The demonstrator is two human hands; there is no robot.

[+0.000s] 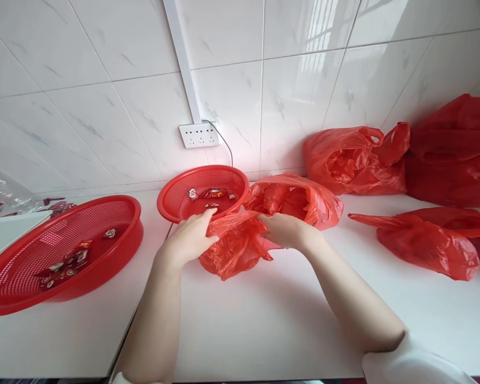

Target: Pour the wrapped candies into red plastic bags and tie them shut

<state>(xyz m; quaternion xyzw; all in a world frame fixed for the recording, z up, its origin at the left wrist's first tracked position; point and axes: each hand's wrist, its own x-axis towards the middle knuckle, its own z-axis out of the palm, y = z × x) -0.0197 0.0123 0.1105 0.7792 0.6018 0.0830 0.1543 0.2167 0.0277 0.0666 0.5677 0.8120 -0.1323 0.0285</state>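
A crumpled red plastic bag (234, 250) sits on the white table between my two hands. My left hand (190, 237) is at the bag's left edge, its thumb and fingers apart around the rim, near the small red basket (172, 184). On the other side my right hand (284, 230) has its fingers closed on the bag's upper right edge. Inside the small basket lie a few wrapped pieces (218, 193). Right behind my right hand stands another open red bag (324, 205) with more red plastic inside.
A large red basket (134, 229) with several wrapped pieces stands on the left, beside a white tray (8, 232) and clear plastic. More red bags (356, 160) line the back right, and a tied one (428, 245) lies in front. A socket (200, 135) with a cable is on the wall.
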